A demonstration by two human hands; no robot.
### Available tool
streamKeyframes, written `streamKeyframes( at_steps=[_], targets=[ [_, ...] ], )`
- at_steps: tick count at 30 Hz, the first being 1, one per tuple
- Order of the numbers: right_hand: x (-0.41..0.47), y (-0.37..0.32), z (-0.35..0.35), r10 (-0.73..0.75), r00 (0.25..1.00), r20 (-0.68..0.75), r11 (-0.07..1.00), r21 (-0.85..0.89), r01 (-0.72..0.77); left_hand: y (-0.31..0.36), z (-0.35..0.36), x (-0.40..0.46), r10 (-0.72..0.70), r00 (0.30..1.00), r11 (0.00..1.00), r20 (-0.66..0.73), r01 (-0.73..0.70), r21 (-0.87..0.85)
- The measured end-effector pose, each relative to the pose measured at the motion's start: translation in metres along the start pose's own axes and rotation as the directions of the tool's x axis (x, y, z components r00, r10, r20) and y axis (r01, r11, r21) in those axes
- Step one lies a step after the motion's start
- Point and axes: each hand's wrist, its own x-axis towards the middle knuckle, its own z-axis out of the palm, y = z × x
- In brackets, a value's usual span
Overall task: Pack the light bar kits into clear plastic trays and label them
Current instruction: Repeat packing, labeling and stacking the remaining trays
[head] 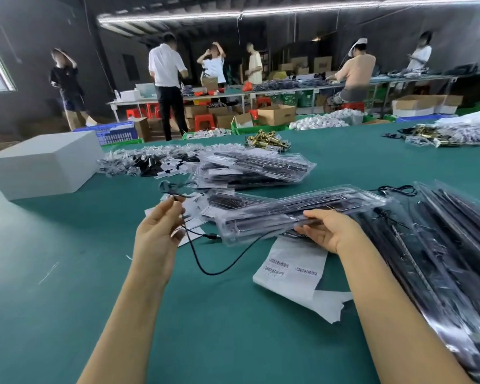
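Evidently mid-pack: clear plastic tray point(302, 214) held just above the green tabletop point(67, 273) at centre, black cable point(219, 266) drooping from its left end, not yet tucked in. Right hand point(326, 231) with grip closed on the tray's near edge; left hand point(157, 225) pinching the cable's far end between fingertips. Next, probably, coiling the cable into the tray, then a barcode label from the sheet point(291, 270) lying just near of the tray.

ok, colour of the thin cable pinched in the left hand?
Black. The thin cable loops from the left hand over the green tabletop; head view.
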Motion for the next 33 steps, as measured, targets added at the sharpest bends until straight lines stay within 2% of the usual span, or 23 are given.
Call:
streamKeyframes(
  at_steps=[2, 3, 4, 5, 6, 7, 8, 9, 11, 13, 14, 16, 17, 18, 21, 23, 24, 25, 26, 28, 29, 30, 33],
  targets=[
    [0.005, 0.001, 0.0, -0.107, 0.983, -0.15, 0.993, -0.068, 0.098, -0.008, 0.011, -0.006, 0.028, 0.999, 0.991, 0.022, -0.031, 0.127],
    [0.005, 0.001, -0.001, -0.172, 0.963, -0.208, 0.972, -0.192, 0.132, -0.013, 0.017, -0.01, 0.044, 0.999, 0.981, 0.024, -0.048, 0.19],
    [0.002, 0.0, -0.004, -0.26, 0.934, -0.245, 0.893, -0.428, 0.137, -0.017, 0.021, -0.013, 0.064, 0.998, 0.969, 0.024, -0.068, 0.237],
    [0.0, -0.002, -0.008, -0.357, 0.905, -0.233, 0.719, -0.687, 0.107, -0.02, 0.025, -0.015, 0.086, 0.996, 0.96, 0.028, -0.09, 0.265],
    [-0.006, -0.006, -0.01, -0.425, 0.885, -0.192, 0.505, -0.861, 0.056, -0.024, 0.03, -0.018, 0.106, 0.993, 0.953, 0.04, -0.114, 0.282],
    [-0.012, -0.011, -0.011, -0.456, 0.877, -0.153, 0.347, -0.938, 0.017, -0.027, 0.034, -0.022, 0.12, 0.991, 0.945, 0.062, -0.134, 0.297],
    [-0.018, -0.018, -0.01, -0.461, 0.88, -0.114, 0.273, -0.962, 0.019, -0.03, 0.039, -0.026, 0.128, 0.988, 0.937, 0.09, -0.15, 0.316],
    [-0.024, -0.026, -0.007, -0.465, 0.884, -0.057, 0.254, -0.965, 0.071, -0.033, 0.044, -0.03, 0.14, 0.983, 0.924, 0.123, -0.174, 0.34],
    [-0.039, -0.041, 0.005, -0.497, 0.866, 0.063, 0.382, -0.879, 0.284, -0.041, 0.053, -0.038, 0.193, 0.959, 0.873, 0.208, -0.264, 0.41],
    [-0.064, -0.05, 0.024, -0.437, 0.861, 0.259, 0.514, -0.714, 0.475, -0.049, 0.061, -0.045, 0.271, 0.915, 0.779, 0.3, -0.391, 0.49],
    [-0.077, -0.052, 0.034, -0.356, 0.836, 0.417, 0.471, -0.693, 0.546, -0.052, 0.063, -0.047, 0.306, 0.893, 0.731, 0.33, -0.442, 0.519],
    [-0.091, -0.046, 0.05, -0.15, 0.743, 0.652, 0.28, -0.693, 0.664, -0.055, 0.065, -0.049, 0.342, 0.872, 0.677, 0.351, -0.488, 0.552],
    [-0.091, -0.04, 0.055, -0.075, 0.709, 0.701, 0.202, -0.686, 0.7, -0.055, 0.065, -0.048, 0.346, 0.87, 0.672, 0.351, -0.491, 0.554],
    [-0.09, -0.035, 0.058, -0.045, 0.691, 0.721, 0.172, -0.676, 0.716, -0.055, 0.064, -0.048, 0.345, 0.871, 0.676, 0.349, -0.489, 0.552],
    [-0.081, -0.027, 0.06, -0.092, 0.699, 0.71, 0.269, -0.658, 0.703, -0.054, 0.065, -0.05, 0.328, 0.892, 0.714, 0.311, -0.449, 0.537],
    [-0.074, -0.026, 0.055, -0.122, 0.724, 0.679, 0.451, -0.612, 0.65, -0.053, 0.064, -0.051, 0.334, 0.917, 0.757, 0.22, -0.4, 0.516],
    [-0.07, -0.027, 0.051, -0.121, 0.735, 0.667, 0.555, -0.568, 0.607, -0.052, 0.062, -0.051, 0.372, 0.911, 0.745, 0.178, -0.407, 0.528],
    [-0.067, -0.028, 0.047, -0.102, 0.737, 0.669, 0.644, -0.52, 0.561, -0.051, 0.06, -0.049, 0.447, 0.881, 0.679, 0.155, -0.447, 0.582],
    [-0.066, -0.029, 0.044, -0.073, 0.728, 0.682, 0.706, -0.48, 0.52, -0.048, 0.057, -0.047, 0.537, 0.828, 0.561, 0.164, -0.495, 0.663],
    [-0.067, -0.028, 0.043, -0.01, 0.694, 0.72, 0.765, -0.442, 0.469, -0.046, 0.053, -0.04, 0.634, 0.719, 0.297, 0.285, -0.567, 0.768],
    [-0.068, -0.026, 0.045, 0.012, 0.677, 0.736, 0.772, -0.437, 0.461, -0.044, 0.052, -0.038, 0.622, 0.697, 0.217, 0.357, -0.591, 0.777],
    [-0.07, -0.024, 0.048, 0.028, 0.66, 0.751, 0.772, -0.436, 0.463, -0.043, 0.051, -0.037, 0.59, 0.699, 0.189, 0.404, -0.606, 0.773],
    [-0.073, -0.017, 0.056, 0.058, 0.636, 0.77, 0.75, -0.454, 0.481, -0.041, 0.048, -0.036, 0.521, 0.728, 0.233, 0.446, -0.624, 0.746]
  ],
)
